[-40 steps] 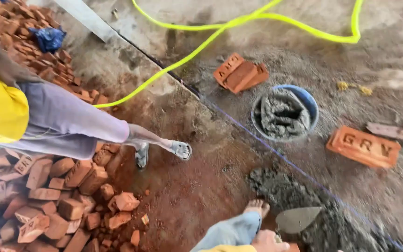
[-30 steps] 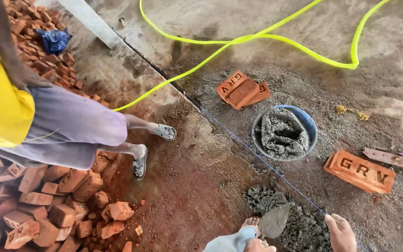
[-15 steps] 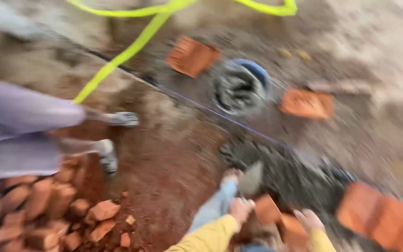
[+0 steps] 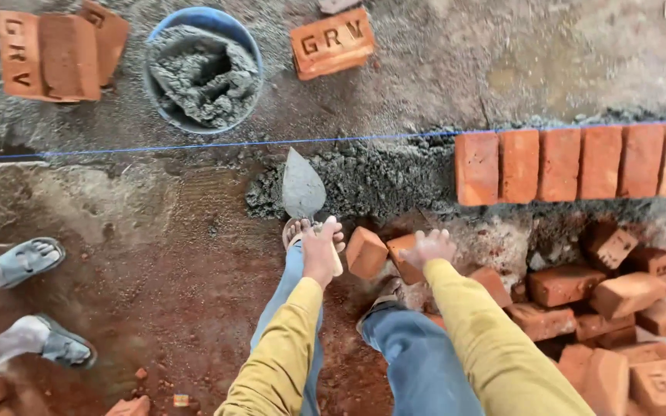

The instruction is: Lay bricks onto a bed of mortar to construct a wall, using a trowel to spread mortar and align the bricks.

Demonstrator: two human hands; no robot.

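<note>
Gripping the trowel (image 4: 304, 189) in my left hand (image 4: 320, 250), its blade on the grey mortar bed (image 4: 379, 173), I close my right hand (image 4: 428, 248) on a broken brick (image 4: 404, 258) above red dirt ground (image 4: 186, 277), beside the laid brick row (image 4: 580, 163) under a blue string line (image 4: 194, 145).

Sleeves: long, mustard-yellow, worn on both arms down to the wrists
Left hand (image 4: 320, 250): bare, no glove worn
Right hand (image 4: 430, 246): bare, dusted with pale powder
Trousers: blue denim, seen on both legs
Footwear: a pale sandal is worn on the left foot
</note>
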